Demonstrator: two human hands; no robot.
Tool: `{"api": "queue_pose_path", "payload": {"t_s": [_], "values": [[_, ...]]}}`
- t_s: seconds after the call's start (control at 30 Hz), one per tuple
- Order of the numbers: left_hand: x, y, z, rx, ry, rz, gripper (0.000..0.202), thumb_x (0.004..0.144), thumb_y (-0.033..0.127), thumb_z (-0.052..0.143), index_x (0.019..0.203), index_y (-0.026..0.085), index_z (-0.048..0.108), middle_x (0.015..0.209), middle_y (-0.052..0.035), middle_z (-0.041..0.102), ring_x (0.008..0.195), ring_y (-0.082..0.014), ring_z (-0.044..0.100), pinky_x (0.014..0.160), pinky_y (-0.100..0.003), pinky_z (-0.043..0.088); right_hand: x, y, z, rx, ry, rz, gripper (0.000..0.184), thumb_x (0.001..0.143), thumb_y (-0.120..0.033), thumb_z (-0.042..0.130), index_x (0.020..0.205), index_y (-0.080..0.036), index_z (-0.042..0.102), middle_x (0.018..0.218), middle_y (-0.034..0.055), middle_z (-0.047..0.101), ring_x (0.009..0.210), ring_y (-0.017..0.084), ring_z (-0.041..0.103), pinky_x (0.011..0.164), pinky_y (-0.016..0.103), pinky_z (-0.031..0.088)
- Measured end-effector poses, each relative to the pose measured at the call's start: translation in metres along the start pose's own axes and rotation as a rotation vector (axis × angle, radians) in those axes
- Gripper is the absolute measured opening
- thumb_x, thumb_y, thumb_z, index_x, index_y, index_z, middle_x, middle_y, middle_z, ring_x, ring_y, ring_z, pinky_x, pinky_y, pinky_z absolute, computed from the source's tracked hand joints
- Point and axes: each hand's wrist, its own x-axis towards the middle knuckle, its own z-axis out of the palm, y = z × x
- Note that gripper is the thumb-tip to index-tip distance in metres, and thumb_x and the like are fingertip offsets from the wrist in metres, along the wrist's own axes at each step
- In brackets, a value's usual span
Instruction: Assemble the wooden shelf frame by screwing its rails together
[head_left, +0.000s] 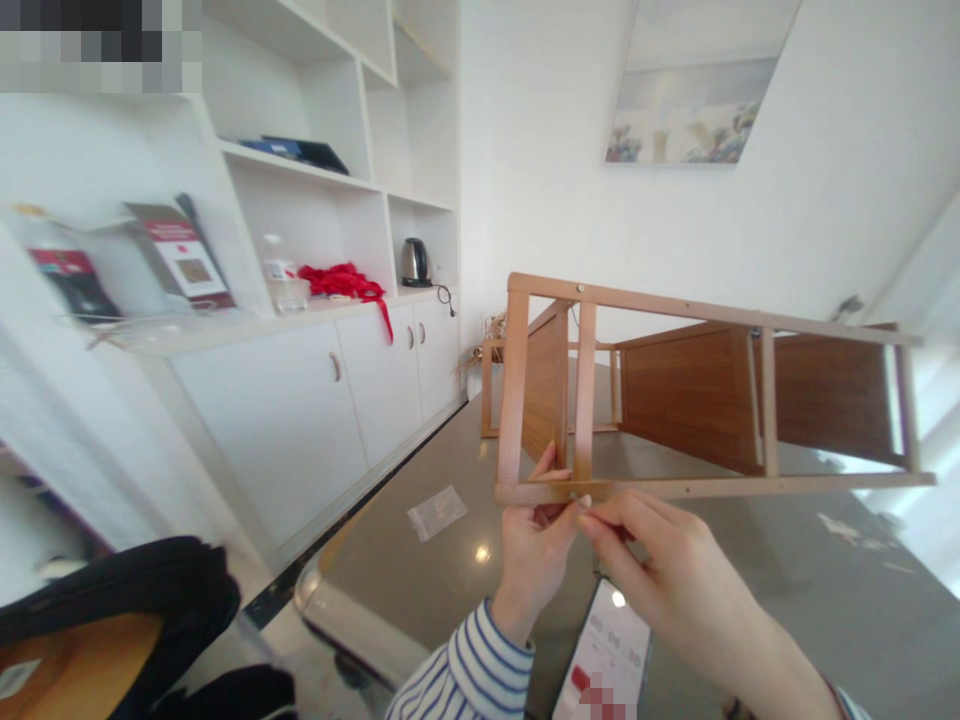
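Note:
A wooden shelf frame (688, 490) with brown panels lies on its side across the table. My left hand (534, 560) is wrapped around its lower rail near the left corner, fingers behind and thumb in front. My right hand (667, 560) is closed in a pinch at the same rail, its fingertips close to my left thumb at the joint with a crosspiece (585, 390). Whatever sits between those fingertips is too small to make out. Below my hands a phone (604, 650) showing a timer lies on the table.
On the grey table (390, 590) lies a small clear plastic bag (437, 513); small loose pieces (855, 530) lie at the right. A black chair (180, 610) stands at the lower left. White cabinets (277, 420) and shelves hold a kettle (415, 262), bottles and red ribbon (341, 283).

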Motion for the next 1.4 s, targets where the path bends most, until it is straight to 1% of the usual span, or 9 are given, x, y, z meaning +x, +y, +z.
{"api": "queue_pose_path", "payload": {"t_s": [0.1,0.23,0.37,0.53,0.73,0.9,1.1,1.27,1.4], "values": [[0.000,0.000,-0.001,-0.025,-0.018,-0.005,0.036,0.055,0.024,0.083,0.087,0.015,0.068,0.136,-0.0144,0.051,0.096,-0.0224,0.066,0.082,-0.031,0.054,0.000,-0.006,0.012,0.146,0.086,0.182,0.018,0.090,-0.029,0.049,0.076,-0.021,0.058,0.061,-0.0012,0.061,0.053,0.012,0.057,0.050,0.021,0.044],[0.000,-0.003,-0.002,-0.036,-0.008,-0.016,0.036,0.056,0.024,0.083,0.087,0.014,0.068,0.138,-0.0142,0.049,0.093,-0.0212,0.067,0.078,-0.030,0.055,-0.003,-0.005,0.023,0.362,0.140,0.358,0.017,0.090,-0.033,0.048,0.101,-0.021,0.052,0.065,-0.0016,0.064,0.052,0.012,0.059,0.045,0.020,0.044],[0.000,-0.002,-0.002,-0.059,-0.019,-0.007,0.037,0.053,0.023,0.084,0.086,0.015,0.069,0.137,-0.0146,0.049,0.093,-0.0218,0.067,0.078,-0.030,0.055,-0.009,0.002,0.021,0.326,0.103,0.258,0.014,0.091,-0.032,0.048,0.097,-0.021,0.055,0.072,-0.0001,0.066,0.061,0.012,0.064,0.053,0.020,0.049],[0.001,-0.003,-0.002,-0.073,-0.027,0.001,0.034,0.054,0.018,0.082,0.086,0.015,0.069,0.136,-0.0133,0.051,0.094,-0.0211,0.067,0.081,-0.030,0.055,-0.014,0.006,0.010,0.155,0.040,0.085,0.020,0.091,-0.026,0.050,0.110,-0.023,0.054,0.097,0.0015,0.070,0.079,0.011,0.067,0.066,0.019,0.052],[0.001,-0.007,-0.003,-0.046,-0.026,0.015,0.032,0.059,0.015,0.080,0.089,0.015,0.069,0.136,-0.0130,0.051,0.096,-0.0205,0.067,0.084,-0.030,0.054,-0.011,0.005,0.008,-0.109,0.205,-0.086,0.005,0.090,-0.023,0.053,0.091,-0.021,0.057,0.078,0.0002,0.068,0.069,0.013,0.063,0.063,0.022,0.047],[0.002,-0.009,-0.003,-0.008,-0.041,0.040,0.031,0.062,0.014,0.078,0.091,0.015,0.069,0.137,-0.0122,0.050,0.098,-0.0210,0.066,0.084,-0.030,0.055,-0.012,-0.001,0.017,-0.201,0.275,0.034,0.023,0.090,-0.031,0.051,0.070,-0.020,0.053,0.053,-0.0039,0.055,0.045,0.010,0.052,0.046,0.022,0.035],[0.002,-0.008,-0.002,-0.006,-0.022,0.030,0.029,0.062,0.016,0.078,0.090,0.016,0.069,0.138,-0.0126,0.049,0.096,-0.0212,0.067,0.081,-0.030,0.056,-0.015,-0.007,0.033,-0.006,0.208,0.307,0.035,0.091,-0.037,0.047,0.059,-0.021,0.044,0.043,-0.0070,0.045,0.036,0.007,0.044,0.039,0.021,0.027],[0.001,-0.005,-0.002,-0.014,-0.019,0.018,0.031,0.059,0.018,0.080,0.089,0.015,0.069,0.138,-0.0137,0.049,0.099,-0.0233,0.066,0.084,-0.032,0.055,-0.016,-0.004,0.029,0.053,0.164,0.313,0.015,0.090,-0.033,0.051,0.082,-0.022,0.056,0.057,-0.0056,0.057,0.045,0.009,0.051,0.044,0.020,0.036],[0.002,-0.007,-0.002,-0.014,-0.013,0.021,0.036,0.060,0.020,0.080,0.093,0.015,0.069,0.131,-0.0144,0.055,0.099,-0.0234,0.065,0.083,-0.031,0.055,-0.015,-0.001,0.018,0.016,0.176,0.007,0.010,0.091,-0.023,0.051,0.098,-0.023,0.057,0.080,-0.0008,0.063,0.069,0.011,0.060,0.062,0.021,0.048]]}}
